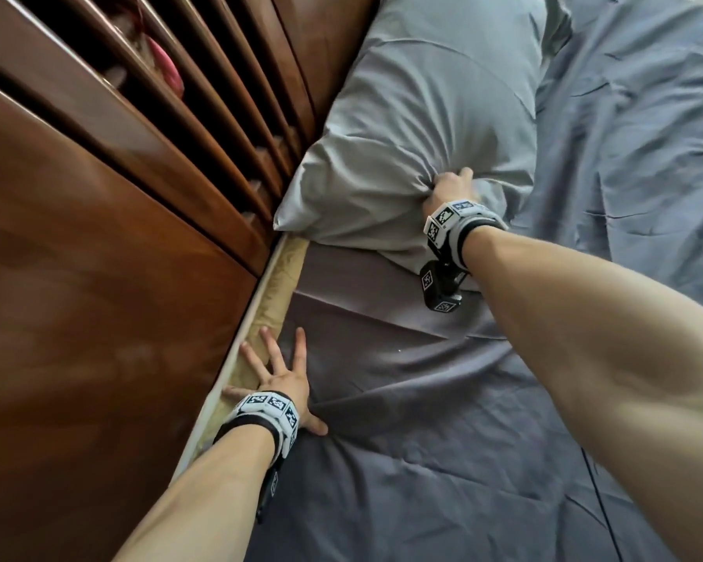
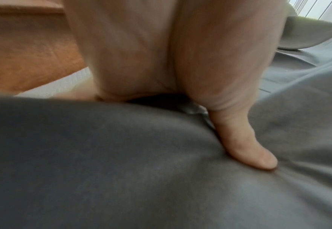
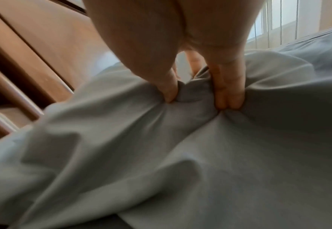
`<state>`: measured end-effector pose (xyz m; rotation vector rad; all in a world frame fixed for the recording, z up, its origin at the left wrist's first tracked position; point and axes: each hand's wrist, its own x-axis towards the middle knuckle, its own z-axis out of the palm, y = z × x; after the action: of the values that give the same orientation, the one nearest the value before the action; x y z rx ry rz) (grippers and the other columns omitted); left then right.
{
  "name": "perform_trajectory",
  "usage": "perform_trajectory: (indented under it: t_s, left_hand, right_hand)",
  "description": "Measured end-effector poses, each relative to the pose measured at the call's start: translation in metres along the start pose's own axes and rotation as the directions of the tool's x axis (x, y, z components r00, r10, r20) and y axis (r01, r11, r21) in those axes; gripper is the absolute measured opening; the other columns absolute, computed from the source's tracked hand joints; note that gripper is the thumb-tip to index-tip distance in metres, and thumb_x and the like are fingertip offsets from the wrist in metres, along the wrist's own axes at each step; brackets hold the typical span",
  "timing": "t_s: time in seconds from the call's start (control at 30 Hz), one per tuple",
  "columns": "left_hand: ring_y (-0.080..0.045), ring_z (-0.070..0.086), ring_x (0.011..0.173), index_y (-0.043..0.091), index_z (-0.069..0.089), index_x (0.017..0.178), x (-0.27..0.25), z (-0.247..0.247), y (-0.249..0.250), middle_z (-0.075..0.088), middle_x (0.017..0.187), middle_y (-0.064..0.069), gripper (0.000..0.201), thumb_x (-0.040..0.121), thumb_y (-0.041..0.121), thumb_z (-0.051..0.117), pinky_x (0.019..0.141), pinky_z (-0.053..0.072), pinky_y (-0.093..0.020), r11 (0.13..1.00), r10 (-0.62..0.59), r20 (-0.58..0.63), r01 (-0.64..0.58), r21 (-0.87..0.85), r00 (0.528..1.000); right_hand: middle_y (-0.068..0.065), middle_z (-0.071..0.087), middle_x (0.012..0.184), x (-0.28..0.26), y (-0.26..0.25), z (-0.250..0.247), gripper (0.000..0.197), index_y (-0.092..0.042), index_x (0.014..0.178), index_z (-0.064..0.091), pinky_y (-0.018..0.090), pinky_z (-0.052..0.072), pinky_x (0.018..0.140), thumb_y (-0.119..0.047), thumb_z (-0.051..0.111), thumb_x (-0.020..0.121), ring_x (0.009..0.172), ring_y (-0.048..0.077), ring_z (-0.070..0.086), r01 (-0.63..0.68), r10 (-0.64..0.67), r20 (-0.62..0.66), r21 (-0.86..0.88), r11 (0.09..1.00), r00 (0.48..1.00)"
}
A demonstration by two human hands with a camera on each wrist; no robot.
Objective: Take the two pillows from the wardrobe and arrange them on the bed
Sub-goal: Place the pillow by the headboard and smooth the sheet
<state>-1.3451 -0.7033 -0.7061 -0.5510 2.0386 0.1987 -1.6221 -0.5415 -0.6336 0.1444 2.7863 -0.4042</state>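
A light grey pillow (image 1: 415, 127) lies on the bed (image 1: 443, 419) against the wooden headboard (image 1: 110, 277). My right hand (image 1: 449, 188) grips a bunch of pillow fabric (image 3: 190, 108) near its lower edge, thumb and fingers (image 3: 227, 96) pinching the cloth. My left hand (image 1: 279, 375) lies flat with spread fingers on the dark grey sheet at the mattress edge beside the headboard; its thumb (image 2: 249, 148) presses into the sheet (image 2: 122, 170). A second pillow's corner (image 1: 463, 18) may continue behind the first one; I cannot tell them apart.
The slatted headboard runs along the left, with something pink (image 1: 163, 62) showing between the slats. A strip of bare yellowish mattress (image 1: 277, 285) shows by the headboard. A rumpled blue-grey duvet (image 1: 646, 135) covers the right side. A window (image 3: 278, 23) stands beyond the bed.
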Motion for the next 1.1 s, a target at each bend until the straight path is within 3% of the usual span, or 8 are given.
perform_trajectory:
  t_s: [0.2,0.4,0.5,0.57,0.67,0.77,0.9,1.1]
  left_hand:
    - [-0.053,-0.049,0.126,0.035,-0.054,0.127,0.003,0.002,0.001,-0.066,0.129,-0.019,0.165,0.049,0.058,0.09,0.094,0.014,-0.088,1.0,-0.011,-0.023,0.011,-0.008,1.0]
    - [-0.053,-0.049,0.126,0.036,-0.064,0.104,0.012,0.008,0.0,-0.071,0.118,-0.017,0.168,0.042,0.06,0.091,0.094,0.013,-0.089,1.0,-0.013,-0.073,0.013,-0.012,0.997]
    - [-0.055,-0.047,0.127,0.036,-0.066,0.096,0.017,0.013,-0.002,-0.073,0.112,-0.017,0.168,0.041,0.062,0.09,0.101,0.014,-0.084,1.0,0.014,-0.12,-0.013,0.004,0.993]
    - [-0.056,-0.043,0.13,0.038,-0.063,0.104,0.018,0.014,-0.003,-0.066,0.128,-0.019,0.167,0.042,0.062,0.09,0.104,0.014,-0.082,0.999,0.052,-0.17,-0.05,0.016,0.984]
    - [-0.056,-0.03,0.139,0.034,-0.046,0.136,0.007,0.02,-0.01,-0.045,0.15,-0.02,0.165,0.043,0.066,0.087,0.109,0.013,-0.077,0.995,0.1,-0.265,-0.088,0.057,0.959]
    - [-0.042,-0.01,0.15,0.032,-0.008,0.155,-0.024,0.041,-0.027,-0.018,0.163,-0.012,0.127,0.067,0.059,0.079,0.111,0.024,-0.07,0.988,0.155,-0.382,-0.154,0.035,0.911]
    - [-0.032,0.03,0.143,0.02,0.042,0.142,-0.097,0.082,-0.056,0.033,0.154,-0.011,0.066,0.085,0.044,0.068,0.109,0.034,-0.06,0.977,0.211,-0.382,-0.202,0.063,0.9]
    - [-0.035,0.06,0.116,0.019,0.06,0.122,-0.243,0.12,-0.1,0.066,0.123,-0.013,0.039,0.091,0.043,0.059,0.096,0.047,-0.041,0.96,0.158,-0.373,-0.23,-0.159,0.914]
  right_hand:
    - [0.022,0.056,0.127,-0.015,-0.003,0.005,0.029,0.002,0.106,0.066,0.032,0.04,0.096,-0.002,0.051,0.081,0.117,0.038,0.054,0.211,-0.203,-0.096,0.079,0.974,0.974]
    - [0.013,0.003,0.164,-0.05,0.024,0.04,0.051,-0.008,0.129,0.048,0.035,0.033,0.111,-0.026,0.066,0.085,0.138,0.04,0.038,0.166,-0.175,0.067,0.13,0.978,0.982]
    - [0.01,0.012,0.163,-0.091,0.043,0.056,0.072,-0.013,0.144,0.034,0.041,0.031,0.116,-0.028,0.069,0.083,0.141,0.038,0.035,0.204,-0.222,0.132,0.137,0.969,0.966]
    - [0.011,0.026,0.158,-0.126,0.059,0.067,0.076,-0.011,0.147,0.031,0.042,0.031,0.116,-0.028,0.069,0.083,0.14,0.036,0.037,0.226,-0.252,0.171,0.159,0.961,0.952]
    - [0.011,0.036,0.153,-0.192,0.087,0.075,0.075,-0.012,0.148,0.03,0.04,0.033,0.114,-0.028,0.067,0.084,0.137,0.034,0.041,0.219,-0.256,0.218,0.18,0.959,0.942]
    - [0.014,0.047,0.145,-0.255,0.106,0.071,0.063,-0.011,0.142,0.04,0.039,0.037,0.111,-0.031,0.064,0.087,0.133,0.033,0.046,0.209,-0.245,0.28,0.151,0.966,0.928]
    - [0.012,0.061,0.13,-0.328,0.101,0.045,0.043,-0.011,0.127,0.055,0.037,0.045,0.102,-0.03,0.06,0.089,0.122,0.03,0.055,0.188,-0.231,0.32,0.161,0.969,0.919]
    - [0.012,0.071,0.113,-0.443,0.06,-0.02,0.028,-0.013,0.11,0.071,0.033,0.049,0.091,-0.024,0.054,0.091,0.108,0.032,0.063,0.339,-0.38,0.386,0.174,0.925,0.84]
